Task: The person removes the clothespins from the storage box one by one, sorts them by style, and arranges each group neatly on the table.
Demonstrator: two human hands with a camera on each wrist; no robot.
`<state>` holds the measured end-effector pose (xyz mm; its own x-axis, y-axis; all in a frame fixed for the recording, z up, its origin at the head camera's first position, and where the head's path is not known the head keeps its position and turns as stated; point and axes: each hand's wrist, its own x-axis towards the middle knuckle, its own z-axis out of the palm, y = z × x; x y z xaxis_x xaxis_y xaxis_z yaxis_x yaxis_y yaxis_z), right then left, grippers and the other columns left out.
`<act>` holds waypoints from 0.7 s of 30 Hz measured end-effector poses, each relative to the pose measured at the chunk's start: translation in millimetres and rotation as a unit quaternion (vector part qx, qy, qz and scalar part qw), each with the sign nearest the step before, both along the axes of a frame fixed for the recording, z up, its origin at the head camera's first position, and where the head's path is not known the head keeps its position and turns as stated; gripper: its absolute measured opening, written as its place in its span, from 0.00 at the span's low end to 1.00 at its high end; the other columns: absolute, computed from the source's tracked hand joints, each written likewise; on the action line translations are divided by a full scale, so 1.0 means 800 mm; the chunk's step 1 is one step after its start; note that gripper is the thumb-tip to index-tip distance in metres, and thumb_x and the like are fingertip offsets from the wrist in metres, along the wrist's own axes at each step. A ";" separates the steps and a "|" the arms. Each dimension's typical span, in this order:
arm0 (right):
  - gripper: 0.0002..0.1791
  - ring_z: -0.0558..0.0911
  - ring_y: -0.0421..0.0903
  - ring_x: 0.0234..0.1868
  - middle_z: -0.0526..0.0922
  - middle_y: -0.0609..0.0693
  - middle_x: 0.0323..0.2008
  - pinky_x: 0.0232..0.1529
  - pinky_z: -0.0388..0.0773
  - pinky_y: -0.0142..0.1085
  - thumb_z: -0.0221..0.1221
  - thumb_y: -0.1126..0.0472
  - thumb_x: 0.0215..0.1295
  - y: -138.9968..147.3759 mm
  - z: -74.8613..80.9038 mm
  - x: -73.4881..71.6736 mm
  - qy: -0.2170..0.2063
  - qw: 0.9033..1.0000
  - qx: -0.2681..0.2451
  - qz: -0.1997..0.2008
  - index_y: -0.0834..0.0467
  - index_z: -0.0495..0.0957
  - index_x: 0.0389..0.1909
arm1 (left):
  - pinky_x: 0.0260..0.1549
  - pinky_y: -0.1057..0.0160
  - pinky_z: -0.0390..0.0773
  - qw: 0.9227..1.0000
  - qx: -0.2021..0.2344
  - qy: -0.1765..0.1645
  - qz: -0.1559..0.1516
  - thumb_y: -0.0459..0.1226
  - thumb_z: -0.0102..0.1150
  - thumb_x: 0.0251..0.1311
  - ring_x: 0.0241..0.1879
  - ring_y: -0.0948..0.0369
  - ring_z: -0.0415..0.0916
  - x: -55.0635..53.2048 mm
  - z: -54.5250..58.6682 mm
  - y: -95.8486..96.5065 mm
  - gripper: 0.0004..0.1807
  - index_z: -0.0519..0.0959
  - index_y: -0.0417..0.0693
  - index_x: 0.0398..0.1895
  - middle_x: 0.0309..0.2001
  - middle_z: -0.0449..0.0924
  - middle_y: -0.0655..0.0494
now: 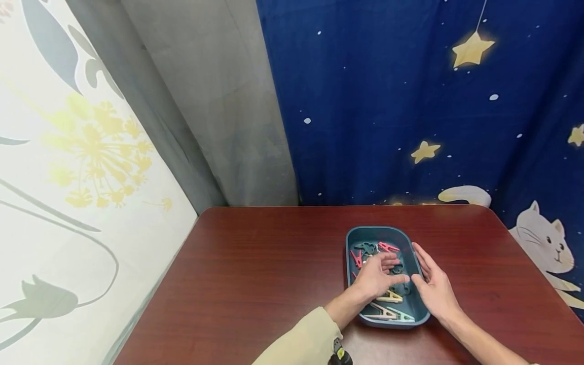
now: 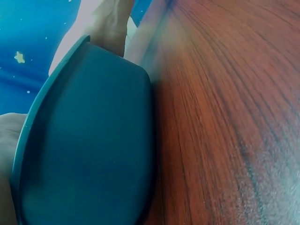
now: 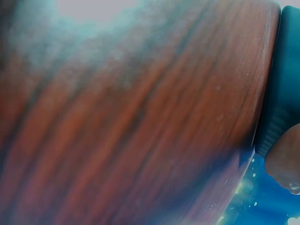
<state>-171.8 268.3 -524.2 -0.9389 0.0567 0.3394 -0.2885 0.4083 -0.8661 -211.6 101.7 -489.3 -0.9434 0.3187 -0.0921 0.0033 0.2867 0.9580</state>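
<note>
On the table stands a dark teal plastic box (image 1: 383, 231) with rounded corners. Inside it lie pink clothespins (image 1: 388, 247), a yellow clothespin (image 1: 390, 297), cream and pale green clothespins (image 1: 400, 315), and several dark green pieces (image 1: 367, 247). My left hand (image 1: 376, 276) hovers over the middle of the box, fingers extended and thumb apart, covering part of the contents. At the right side, my right hand (image 1: 433, 286) holds the box wall, thumb over the rim and fingers along the outside. The left wrist view shows the box's outer wall (image 2: 98, 136) up close.
The box rests on a reddish-brown wooden table (image 1: 255, 263), right of its middle. Behind the table hang a grey curtain (image 1: 219, 101) and a blue starry curtain (image 1: 365, 101). A white patterned curtain (image 1: 91, 243) borders the left side.
</note>
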 end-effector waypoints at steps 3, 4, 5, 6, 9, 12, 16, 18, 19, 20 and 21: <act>0.42 0.67 0.29 0.69 0.65 0.70 0.76 0.57 0.67 0.15 0.54 0.81 0.70 0.001 0.000 0.000 0.003 1.000 0.000 0.001 0.60 0.56 0.84 | 0.59 0.63 0.79 1.000 -0.003 -0.012 -0.012 0.33 0.80 0.58 0.55 0.64 0.83 0.000 -0.001 0.001 0.28 0.83 0.45 0.62 0.52 0.88 0.62; 0.42 0.67 0.28 0.69 0.65 0.70 0.76 0.57 0.66 0.15 0.53 0.81 0.70 0.001 0.000 0.000 0.004 1.000 0.000 0.001 0.61 0.56 0.84 | 0.58 0.64 0.79 1.000 -0.005 -0.013 -0.015 0.32 0.80 0.58 0.55 0.64 0.83 0.000 -0.001 0.002 0.27 0.84 0.45 0.61 0.52 0.89 0.61; 0.42 0.67 0.27 0.68 0.65 0.70 0.76 0.57 0.66 0.15 0.53 0.81 0.70 0.001 0.000 0.000 0.006 1.000 -0.001 0.002 0.61 0.56 0.84 | 0.58 0.64 0.80 1.000 -0.009 -0.013 -0.016 0.31 0.80 0.58 0.54 0.65 0.83 0.000 -0.001 0.002 0.26 0.84 0.46 0.61 0.51 0.89 0.62; 0.42 0.67 0.25 0.68 0.65 0.70 0.76 0.57 0.66 0.14 0.53 0.81 0.70 0.001 -0.001 0.000 0.007 1.000 -0.001 0.003 0.61 0.56 0.84 | 0.57 0.64 0.80 1.000 -0.012 -0.011 -0.017 0.31 0.80 0.58 0.54 0.65 0.84 0.000 -0.002 0.003 0.26 0.84 0.46 0.60 0.50 0.89 0.62; 0.42 0.67 0.22 0.66 0.65 0.71 0.76 0.57 0.65 0.14 0.53 0.82 0.69 0.001 -0.001 -0.001 0.012 1.000 -0.005 0.004 0.62 0.57 0.83 | 0.55 0.65 0.80 0.999 -0.026 -0.003 -0.027 0.29 0.79 0.58 0.50 0.66 0.84 0.000 -0.003 0.002 0.23 0.85 0.47 0.57 0.47 0.90 0.62; 0.43 0.67 0.21 0.66 0.65 0.72 0.75 0.57 0.65 0.14 0.53 0.83 0.68 0.000 -0.001 -0.001 0.017 1.000 -0.009 0.006 0.63 0.57 0.83 | 0.53 0.67 0.81 0.998 -0.046 0.009 -0.040 0.28 0.80 0.56 0.47 0.67 0.84 -0.001 -0.003 0.001 0.21 0.86 0.49 0.53 0.44 0.90 0.63; 0.42 0.67 0.21 0.66 0.66 0.72 0.75 0.57 0.66 0.14 0.53 0.83 0.67 0.000 0.000 -0.002 0.021 1.000 -0.010 0.005 0.64 0.57 0.82 | 0.49 0.69 0.81 0.994 -0.087 0.030 -0.055 0.28 0.81 0.54 0.42 0.70 0.83 -0.002 -0.003 0.002 0.21 0.87 0.51 0.50 0.40 0.89 0.66; 0.42 0.67 0.21 0.66 0.66 0.72 0.75 0.57 0.66 0.14 0.53 0.84 0.67 0.000 -0.001 -0.001 0.021 1.000 -0.010 0.005 0.64 0.58 0.82 | 0.47 0.70 0.80 0.991 -0.108 0.039 -0.062 0.29 0.82 0.52 0.41 0.72 0.82 -0.002 -0.004 0.002 0.22 0.87 0.52 0.49 0.39 0.88 0.68; 0.42 0.67 0.21 0.66 0.66 0.72 0.75 0.57 0.66 0.14 0.53 0.84 0.67 0.000 -0.001 -0.001 0.018 1.000 -0.011 0.005 0.64 0.57 0.82 | 0.47 0.71 0.80 0.990 -0.115 0.040 -0.066 0.29 0.83 0.52 0.40 0.72 0.82 -0.002 -0.005 0.001 0.22 0.87 0.52 0.49 0.39 0.88 0.69; 0.42 0.67 0.21 0.66 0.66 0.71 0.75 0.57 0.66 0.14 0.53 0.83 0.67 0.000 -0.001 0.000 0.015 1.000 -0.010 0.004 0.64 0.57 0.82 | 0.46 0.71 0.79 0.989 -0.121 0.041 -0.070 0.29 0.83 0.51 0.40 0.72 0.81 -0.002 -0.005 0.001 0.22 0.87 0.53 0.48 0.38 0.88 0.69; 0.42 0.67 0.22 0.66 0.65 0.71 0.75 0.57 0.66 0.14 0.53 0.83 0.68 0.000 -0.002 0.000 0.011 1.000 -0.010 0.004 0.63 0.57 0.83 | 0.46 0.71 0.79 0.989 -0.124 0.041 -0.073 0.28 0.83 0.51 0.39 0.73 0.81 -0.002 -0.006 0.001 0.22 0.87 0.52 0.48 0.38 0.88 0.69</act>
